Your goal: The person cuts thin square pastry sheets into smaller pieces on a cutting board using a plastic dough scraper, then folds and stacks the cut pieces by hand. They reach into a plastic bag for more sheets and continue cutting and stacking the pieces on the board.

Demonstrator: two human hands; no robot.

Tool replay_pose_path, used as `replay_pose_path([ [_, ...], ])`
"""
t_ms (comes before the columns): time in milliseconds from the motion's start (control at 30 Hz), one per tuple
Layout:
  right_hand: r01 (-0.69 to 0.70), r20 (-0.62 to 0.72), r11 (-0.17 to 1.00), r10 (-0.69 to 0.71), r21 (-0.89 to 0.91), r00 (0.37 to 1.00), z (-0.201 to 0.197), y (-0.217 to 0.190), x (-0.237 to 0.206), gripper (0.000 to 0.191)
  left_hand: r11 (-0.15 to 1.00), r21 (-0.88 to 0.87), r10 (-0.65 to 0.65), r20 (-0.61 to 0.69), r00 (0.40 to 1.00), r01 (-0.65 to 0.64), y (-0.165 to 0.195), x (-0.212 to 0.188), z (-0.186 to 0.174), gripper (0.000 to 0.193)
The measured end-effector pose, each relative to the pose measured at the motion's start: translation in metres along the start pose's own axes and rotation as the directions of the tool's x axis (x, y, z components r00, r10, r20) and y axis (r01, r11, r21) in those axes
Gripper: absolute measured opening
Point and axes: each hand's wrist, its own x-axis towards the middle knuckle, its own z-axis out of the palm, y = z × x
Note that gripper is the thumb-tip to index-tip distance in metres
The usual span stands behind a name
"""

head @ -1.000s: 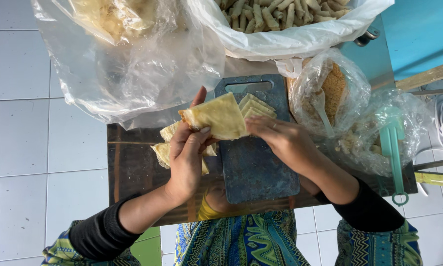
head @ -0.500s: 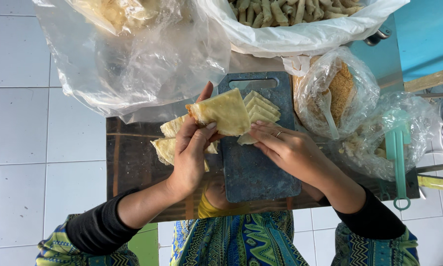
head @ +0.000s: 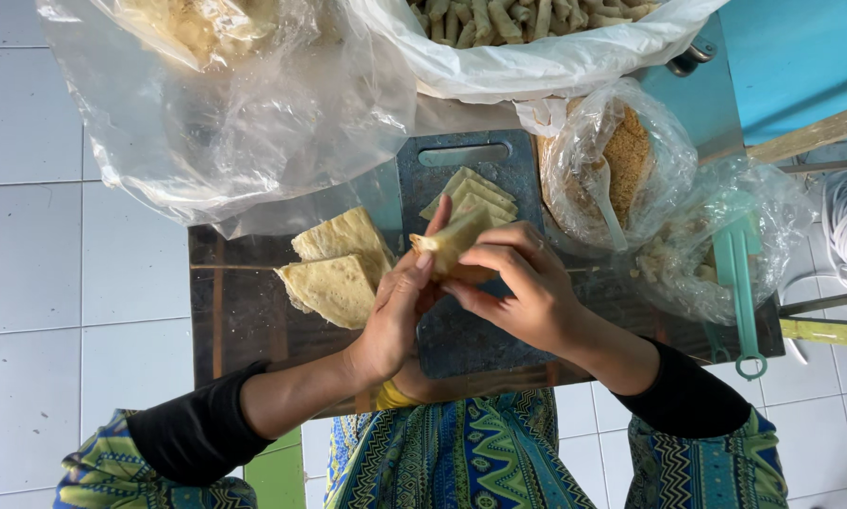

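Observation:
My left hand (head: 392, 316) and my right hand (head: 518, 287) meet over a dark cutting board (head: 471, 344) and together pinch a folded pale pastry sheet (head: 450, 243). The sheet is bunched into a narrow roll between the fingertips of both hands. Just beyond it on the board lies a small stack of flat triangular sheets (head: 475, 193). Left of my left hand, two larger pale wrapper pieces (head: 334, 269) rest on the dark wooden table (head: 244, 320).
A big clear plastic bag (head: 226, 123) lies at the back left. A white bag with finished rolls (head: 527, 38) sits at the back. To the right are a bag of brown filling (head: 617, 165) and another bag with a green utensil (head: 736, 283). White floor tiles surround the table.
The sheet that my left hand held up flat has come down between both hands and is now folded into a narrow roll. My right hand has closed on it.

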Motion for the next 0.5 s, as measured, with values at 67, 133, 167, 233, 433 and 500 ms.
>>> replay_pose_path([
  [67,-0.016,0.021,0.999,0.017,-0.031,1.0,0.0005,-0.0008,0.0003,0.033,1.0,0.02,-0.016,0.013,1.0,0.016,-0.0023,-0.0005,0.0,0.065],
  [133,-0.025,0.024,0.999,0.026,-0.049,0.999,-0.0004,-0.0014,0.0003,0.033,0.999,0.047,-0.012,0.006,1.0,0.012,-0.0036,-0.0004,-0.0007,0.065],
  [167,-0.028,0.016,0.998,0.029,-0.051,0.999,-0.0011,-0.0019,0.0002,0.032,0.998,0.059,-0.003,0.009,1.0,0.003,-0.0041,-0.0007,-0.001,0.065],
  [233,-0.027,0.008,0.999,0.027,-0.035,1.0,-0.0019,-0.0026,0.0005,0.032,0.997,0.082,0.01,0.018,1.0,-0.011,-0.0046,-0.001,-0.0008,0.064],
  [433,-0.031,0.013,0.999,0.031,-0.016,0.999,-0.0021,-0.0037,0.0015,0.027,0.991,0.123,0.046,0.044,0.998,-0.051,-0.0036,0.0019,0.0006,0.063],
  [500,-0.034,0.007,0.999,0.035,-0.038,0.999,-0.0024,-0.003,0.001,0.023,0.993,0.114,0.026,0.03,0.999,-0.029,-0.0033,0.0019,0.0007,0.063],
])
